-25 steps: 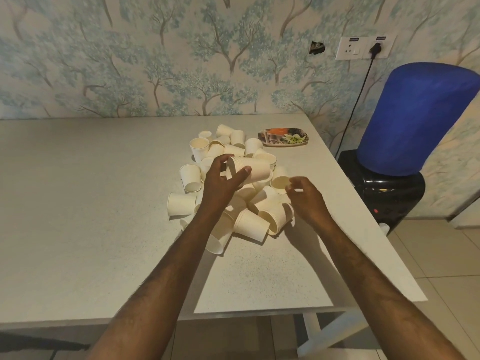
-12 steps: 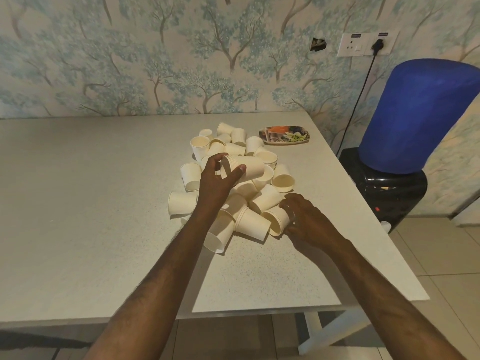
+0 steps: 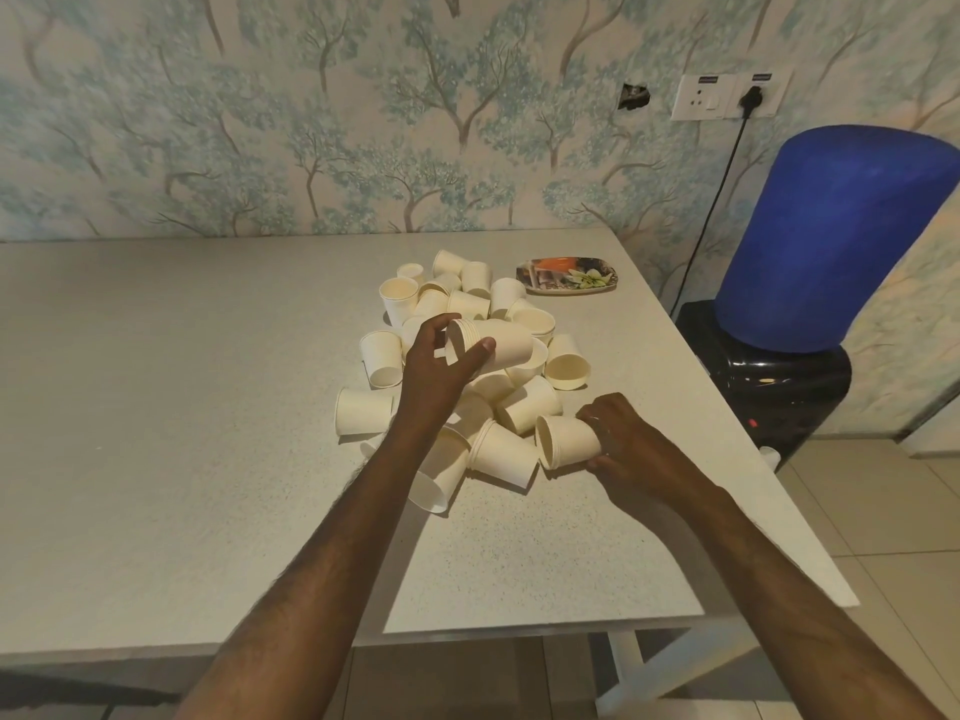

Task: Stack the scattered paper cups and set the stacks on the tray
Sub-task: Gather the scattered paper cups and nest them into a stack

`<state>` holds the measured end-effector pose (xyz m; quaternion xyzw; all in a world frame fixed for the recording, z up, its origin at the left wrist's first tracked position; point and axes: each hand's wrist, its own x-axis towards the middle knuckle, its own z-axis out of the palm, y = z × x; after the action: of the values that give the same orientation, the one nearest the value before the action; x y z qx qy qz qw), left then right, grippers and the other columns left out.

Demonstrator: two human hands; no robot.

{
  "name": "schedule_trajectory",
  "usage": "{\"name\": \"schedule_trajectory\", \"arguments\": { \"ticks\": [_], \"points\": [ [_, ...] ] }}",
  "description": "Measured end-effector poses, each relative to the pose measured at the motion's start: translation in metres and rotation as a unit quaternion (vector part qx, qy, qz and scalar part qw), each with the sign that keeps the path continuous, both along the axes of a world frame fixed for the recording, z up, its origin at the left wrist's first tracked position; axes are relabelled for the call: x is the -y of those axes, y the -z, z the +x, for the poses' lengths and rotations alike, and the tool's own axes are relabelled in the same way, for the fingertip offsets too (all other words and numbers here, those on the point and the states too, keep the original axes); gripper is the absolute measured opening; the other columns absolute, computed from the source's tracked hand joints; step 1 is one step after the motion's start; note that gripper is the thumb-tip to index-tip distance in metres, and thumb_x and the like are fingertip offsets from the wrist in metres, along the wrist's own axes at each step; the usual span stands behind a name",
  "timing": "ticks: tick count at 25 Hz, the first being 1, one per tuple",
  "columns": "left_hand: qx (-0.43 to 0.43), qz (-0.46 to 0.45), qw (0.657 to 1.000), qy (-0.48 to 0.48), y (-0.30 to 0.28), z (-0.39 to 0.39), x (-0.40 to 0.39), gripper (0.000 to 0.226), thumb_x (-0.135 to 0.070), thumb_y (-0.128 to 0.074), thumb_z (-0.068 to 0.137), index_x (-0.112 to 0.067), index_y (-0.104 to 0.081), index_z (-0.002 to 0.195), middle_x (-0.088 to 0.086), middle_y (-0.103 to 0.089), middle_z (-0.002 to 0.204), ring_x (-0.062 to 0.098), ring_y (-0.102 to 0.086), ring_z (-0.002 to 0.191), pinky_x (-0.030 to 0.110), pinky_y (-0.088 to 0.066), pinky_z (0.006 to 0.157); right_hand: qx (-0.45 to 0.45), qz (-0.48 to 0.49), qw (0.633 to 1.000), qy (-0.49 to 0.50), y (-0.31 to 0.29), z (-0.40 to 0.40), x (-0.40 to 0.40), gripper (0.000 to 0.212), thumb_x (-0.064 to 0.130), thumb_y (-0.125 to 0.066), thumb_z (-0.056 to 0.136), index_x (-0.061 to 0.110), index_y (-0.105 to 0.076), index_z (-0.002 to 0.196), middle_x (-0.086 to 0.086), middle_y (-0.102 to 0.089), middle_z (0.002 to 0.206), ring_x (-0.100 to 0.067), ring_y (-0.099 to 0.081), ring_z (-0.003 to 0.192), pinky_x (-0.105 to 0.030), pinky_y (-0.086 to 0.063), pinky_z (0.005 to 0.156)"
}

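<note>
The white table [image 3: 156, 407] stands against tree wallpaper. My left hand [image 3: 436, 371] grips a nested stack [image 3: 488, 343] above the pile [image 3: 467, 407]; my right hand [image 3: 623, 439] pinches a lying cup [image 3: 566, 441] near the right edge. Pulling it could roll neighbours off. The tray [image 3: 566, 275] waits at the far right corner.

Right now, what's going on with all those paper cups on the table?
A person is gathering scattered cups into stacks. Their left hand holds a short stack of nested cups on its side above the pile, while the right hand grips another cup at the pile's near edge. The patterned tray at the far side of the table holds no cups yet.
</note>
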<state>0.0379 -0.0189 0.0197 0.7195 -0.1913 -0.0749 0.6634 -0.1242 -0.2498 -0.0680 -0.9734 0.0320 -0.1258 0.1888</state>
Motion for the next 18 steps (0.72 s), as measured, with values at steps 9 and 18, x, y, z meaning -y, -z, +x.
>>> {"name": "schedule_trajectory", "arguments": {
  "ticks": [9, 18],
  "points": [
    [-0.010, 0.022, 0.993, 0.116, 0.007, -0.010, -0.002, 0.052, -0.049, -0.075, 0.076, -0.040, -0.058, 0.124, 0.001, -0.060, 0.130, 0.016, -0.064, 0.114, 0.032, -0.062, 0.086, 0.065, 0.195, 0.978, 0.031, -0.052, 0.004, -0.001, 0.065, 0.018, -0.083, 0.079, 0.035, -0.048, 0.130, 0.017, -0.038, 0.128, 0.005, -0.052, 0.113, -0.004, -0.048, 0.082],
    [-0.057, -0.045, 0.995, 0.073, 0.005, 0.000, -0.019, 0.049, -0.033, -0.080, 0.085, -0.025, -0.061, 0.129, 0.005, -0.061, 0.132, 0.022, -0.061, 0.121, 0.037, -0.064, 0.074, 0.072, 0.280, 0.957, 0.006, -0.070, 0.040, -0.059, 0.076, 0.024, -0.084, 0.078, 0.031, -0.043, 0.141, 0.009, -0.043, 0.133, -0.006, -0.058, 0.109, -0.020, -0.058, 0.080]
  ]
}}
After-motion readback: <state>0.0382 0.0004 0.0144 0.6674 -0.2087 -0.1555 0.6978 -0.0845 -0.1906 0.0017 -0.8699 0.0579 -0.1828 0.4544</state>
